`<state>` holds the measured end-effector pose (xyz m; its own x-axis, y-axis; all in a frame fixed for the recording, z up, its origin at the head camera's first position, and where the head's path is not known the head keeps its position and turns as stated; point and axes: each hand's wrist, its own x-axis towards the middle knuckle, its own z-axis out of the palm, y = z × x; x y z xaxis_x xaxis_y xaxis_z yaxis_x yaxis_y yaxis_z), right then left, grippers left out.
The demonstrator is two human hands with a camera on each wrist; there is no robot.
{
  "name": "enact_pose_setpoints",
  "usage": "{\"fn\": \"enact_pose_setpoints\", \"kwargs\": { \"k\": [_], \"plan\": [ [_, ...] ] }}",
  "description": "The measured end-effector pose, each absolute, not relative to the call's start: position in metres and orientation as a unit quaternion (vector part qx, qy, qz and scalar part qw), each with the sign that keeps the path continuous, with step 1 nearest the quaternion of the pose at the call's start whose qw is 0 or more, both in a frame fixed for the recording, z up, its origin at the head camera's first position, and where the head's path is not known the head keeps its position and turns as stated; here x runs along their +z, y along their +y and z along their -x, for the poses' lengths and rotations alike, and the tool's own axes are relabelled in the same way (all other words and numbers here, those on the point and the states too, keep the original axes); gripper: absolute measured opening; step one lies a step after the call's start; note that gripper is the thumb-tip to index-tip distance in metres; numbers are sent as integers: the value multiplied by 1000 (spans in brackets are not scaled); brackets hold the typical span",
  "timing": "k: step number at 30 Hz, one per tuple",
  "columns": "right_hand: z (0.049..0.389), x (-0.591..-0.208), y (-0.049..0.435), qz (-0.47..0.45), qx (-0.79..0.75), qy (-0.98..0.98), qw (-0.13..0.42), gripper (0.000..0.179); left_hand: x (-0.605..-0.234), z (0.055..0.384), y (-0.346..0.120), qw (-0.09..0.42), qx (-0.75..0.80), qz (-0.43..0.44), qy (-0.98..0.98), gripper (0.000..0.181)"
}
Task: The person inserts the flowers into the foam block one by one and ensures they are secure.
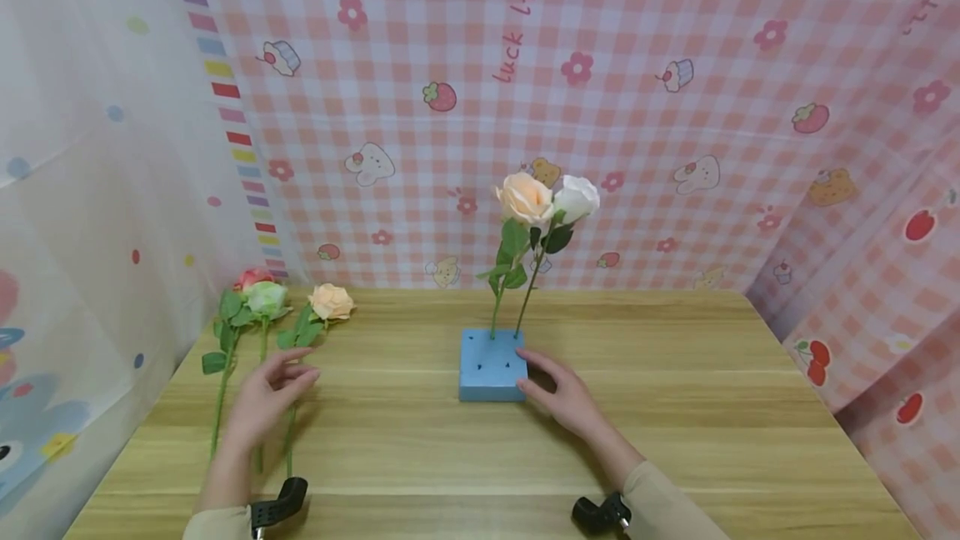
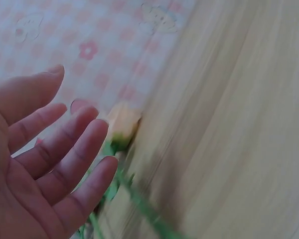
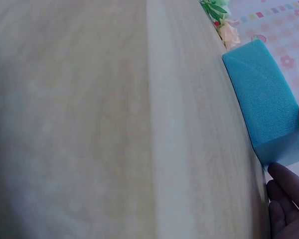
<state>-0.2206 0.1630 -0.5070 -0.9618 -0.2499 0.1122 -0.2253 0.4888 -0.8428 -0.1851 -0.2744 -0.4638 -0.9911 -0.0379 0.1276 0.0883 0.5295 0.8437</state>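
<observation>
A blue foam block (image 1: 492, 388) with small holes in its top stands on the table. An upright peach rose (image 1: 524, 199) and a white rose (image 1: 577, 200) are stuck in its back part. My right hand (image 1: 564, 400) holds the block's right end, thumb at the front corner and fingers along the side; the right wrist view shows a fingertip low on the end face. Above flower stems at the left is my left hand (image 1: 272, 394), fingers loosely bent and nothing between them. Closest to it lies another peach rose (image 1: 331, 302), its stem partly hidden by the hand.
A pale green rose (image 1: 266, 299) and a pink-red rose (image 1: 253, 277) lie at the table's left side, stems toward me. Checked cloth (image 1: 420, 132) hangs behind the wooden table (image 1: 675, 407). Black wrist mounts (image 1: 281, 502) are on both forearms.
</observation>
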Motion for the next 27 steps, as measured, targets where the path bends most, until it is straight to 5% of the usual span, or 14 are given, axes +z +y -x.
{"fn": "enact_pose_setpoints", "kwargs": {
  "k": [16, 27],
  "plan": [
    [222, -509, 164, 142, -486, 862, 8, 52, -464, 161, -332, 153, -478, -63, -862, 55],
    [222, -509, 164, 139, -484, 864, 9, 52, -475, 154, -355, 148, -440, -118, -878, 60]
  ]
}}
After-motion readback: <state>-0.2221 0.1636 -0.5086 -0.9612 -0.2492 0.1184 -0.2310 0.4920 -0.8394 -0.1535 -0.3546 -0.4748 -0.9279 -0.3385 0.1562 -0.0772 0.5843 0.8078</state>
